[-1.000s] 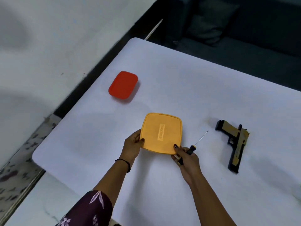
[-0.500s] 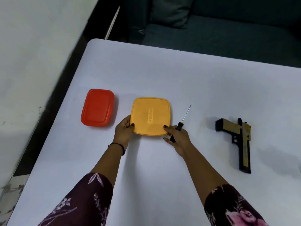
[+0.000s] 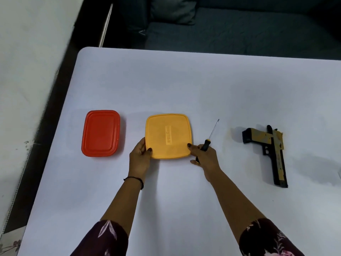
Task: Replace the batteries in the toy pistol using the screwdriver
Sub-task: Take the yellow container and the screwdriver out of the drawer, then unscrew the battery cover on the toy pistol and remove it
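A square yellow lidded box (image 3: 168, 136) lies in the middle of the white table (image 3: 203, 89). My left hand (image 3: 141, 154) grips its near left corner, thumb on the lid. My right hand (image 3: 204, 157) touches the box's near right corner with its thumb while its fingers curl round the black handle of a screwdriver (image 3: 210, 137), whose thin shaft points away from me. The gold and black toy pistol (image 3: 271, 150) lies flat to the right, well apart from both hands.
A red rectangular lidded box (image 3: 100, 133) sits to the left of the yellow one. A dark sofa (image 3: 221, 24) stands beyond the table's far edge. The table's left edge drops to a pale floor (image 3: 27, 71).
The view has swung so the table sits square in front of me. The yellow box, held in both hands, now lies level beside the red box. The screwdriver stays in my right hand.
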